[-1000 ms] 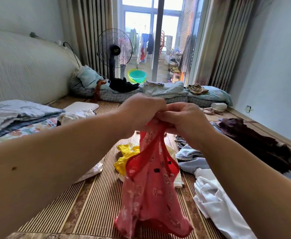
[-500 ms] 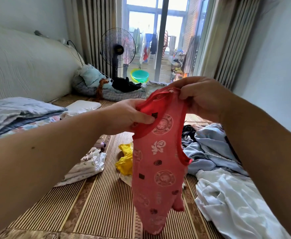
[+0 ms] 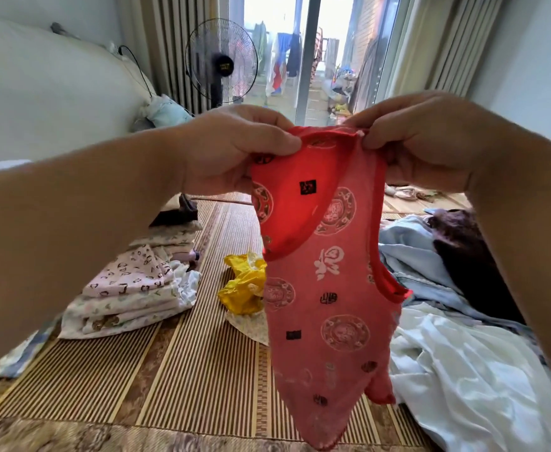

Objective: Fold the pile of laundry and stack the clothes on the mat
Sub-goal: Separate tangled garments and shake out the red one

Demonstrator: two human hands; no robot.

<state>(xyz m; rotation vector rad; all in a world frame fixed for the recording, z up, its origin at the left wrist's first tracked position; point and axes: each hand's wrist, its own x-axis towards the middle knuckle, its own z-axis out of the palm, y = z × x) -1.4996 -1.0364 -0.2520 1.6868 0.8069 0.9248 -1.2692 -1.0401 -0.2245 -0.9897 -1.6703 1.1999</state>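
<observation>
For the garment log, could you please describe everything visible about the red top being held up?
The red top is a small sleeveless garment of thin, slightly sheer fabric, printed with pale round medallions and small dark square marks, its openings edged in brighter red. It hangs in the air above the striped mat, narrowing to a point at the bottom. The left hand and right hand pinch its upper edge; nothing else visibly touches it.

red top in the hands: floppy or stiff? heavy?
Likely very floppy: the red top hangs limp from the left hand and right hand, its hem twisted to a point. Probably light: a fingertip pinch at each shoulder holds it. The thin weave may slide on the mat.
</observation>
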